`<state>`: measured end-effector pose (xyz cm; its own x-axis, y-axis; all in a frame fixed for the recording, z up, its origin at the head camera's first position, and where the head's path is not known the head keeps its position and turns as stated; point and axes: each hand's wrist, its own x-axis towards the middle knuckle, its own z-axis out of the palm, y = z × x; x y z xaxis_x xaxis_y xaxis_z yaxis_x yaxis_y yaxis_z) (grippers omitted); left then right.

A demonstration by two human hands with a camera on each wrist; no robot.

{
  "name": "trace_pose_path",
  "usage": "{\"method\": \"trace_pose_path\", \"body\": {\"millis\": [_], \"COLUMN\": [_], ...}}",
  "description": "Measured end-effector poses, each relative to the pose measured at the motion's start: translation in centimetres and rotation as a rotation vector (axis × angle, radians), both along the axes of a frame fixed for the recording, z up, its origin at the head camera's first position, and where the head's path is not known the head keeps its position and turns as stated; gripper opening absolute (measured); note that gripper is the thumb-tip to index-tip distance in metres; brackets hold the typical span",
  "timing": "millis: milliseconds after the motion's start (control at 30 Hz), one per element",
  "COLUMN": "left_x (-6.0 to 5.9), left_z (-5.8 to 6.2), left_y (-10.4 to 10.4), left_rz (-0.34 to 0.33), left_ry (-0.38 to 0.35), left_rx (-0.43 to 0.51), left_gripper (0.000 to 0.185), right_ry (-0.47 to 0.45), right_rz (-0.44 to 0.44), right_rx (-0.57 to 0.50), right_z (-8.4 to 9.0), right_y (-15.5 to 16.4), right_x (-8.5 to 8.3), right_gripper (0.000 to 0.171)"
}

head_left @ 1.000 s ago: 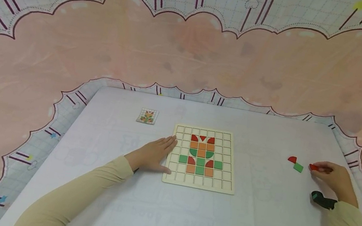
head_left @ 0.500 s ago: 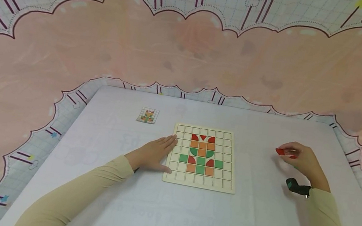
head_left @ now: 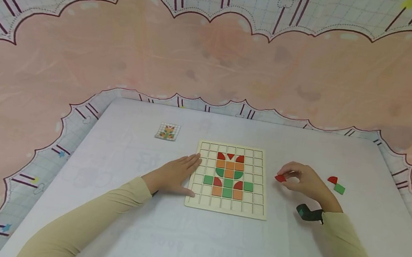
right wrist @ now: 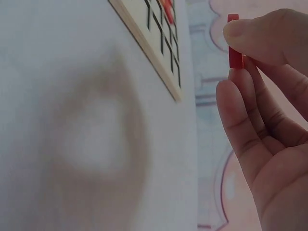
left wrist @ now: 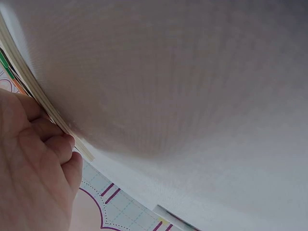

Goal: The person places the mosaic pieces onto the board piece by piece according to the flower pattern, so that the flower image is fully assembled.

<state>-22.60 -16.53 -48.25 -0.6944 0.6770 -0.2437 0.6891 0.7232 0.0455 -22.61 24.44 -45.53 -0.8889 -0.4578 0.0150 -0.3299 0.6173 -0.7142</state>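
Note:
A cream grid board (head_left: 258,207) lies on the table with red, orange and green tiles set in its squares, forming a flower-like pattern. My left hand (head_left: 173,174) rests at the board's left edge, fingers straight and thumb spread. In the left wrist view its fingertips touch the board's side. Just right of the board, my right hand (head_left: 303,183) pinches a red tile (head_left: 280,178) with curved sides between thumb and fingers. The right wrist view shows this tile (right wrist: 235,48) edge-on, above the tabletop, with the board's corner beyond.
Two loose tiles, a red quarter-round one (head_left: 332,180) and a green square one (head_left: 339,189), lie right of my right hand. A small pattern card (head_left: 167,131) lies behind my left hand. A patterned cloth (head_left: 215,67) stretches beyond the white table (head_left: 212,249).
My right hand has moved left from the loose tiles towards the board, carrying the red tile. The loose tiles show again behind it. My left hand has stayed at the board's edge.

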Motion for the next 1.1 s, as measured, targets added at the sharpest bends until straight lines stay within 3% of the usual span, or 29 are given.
{"method": "trace_pose_path", "body": {"millis": [333, 733, 1100], "left_x": [0.0, 0.1, 0.3], "left_z": [-0.1, 0.0, 0.3], "left_y": [0.0, 0.0, 0.0], "left_rz": [0.002, 0.003, -0.003], "left_ry": [-0.006, -0.008, -0.007], "left_rx": [0.001, 0.003, 0.02], "left_gripper": [0.106, 0.106, 0.104], "right_ry": [-0.075, -0.063, -0.059], "right_rz": [0.173, 0.271, 0.22], "right_rx": [-0.047, 0.057, 0.114], "right_z": [-1.6, -2.7, -2.2], "right_y": [-4.3, -7.1, -7.3], "right_x": [1.0, 1.7, 1.9], "right_gripper": [0.021, 0.02, 0.021]}}
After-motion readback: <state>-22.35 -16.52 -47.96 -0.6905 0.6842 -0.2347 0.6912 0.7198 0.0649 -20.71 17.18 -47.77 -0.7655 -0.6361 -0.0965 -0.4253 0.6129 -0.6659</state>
